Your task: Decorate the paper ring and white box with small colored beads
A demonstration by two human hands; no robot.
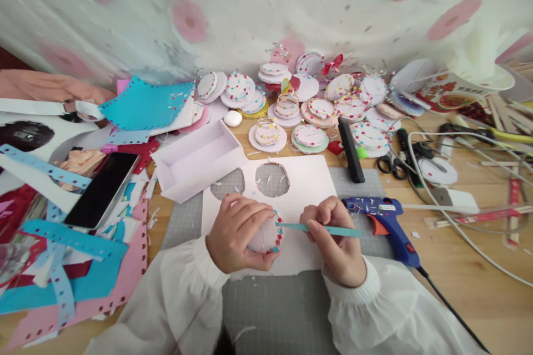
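Note:
My left hand is closed around a small round white paper piece, whose edge carries red and blue bits. In my right hand is a slim teal strip-like tool, pinched between thumb and fingers. Its thin tip reaches left to the decorated edge of the round piece. Beneath both hands lies a white sheet with two round holes cut in it, resting on a grey cutting mat. The palm side of my left hand is hidden.
An open white box stands behind my left hand. Several decorated paper discs line the back. A blue glue gun, its cord, and scissors lie right. Paper scraps and a phone cover the left; a paper tub stands back right.

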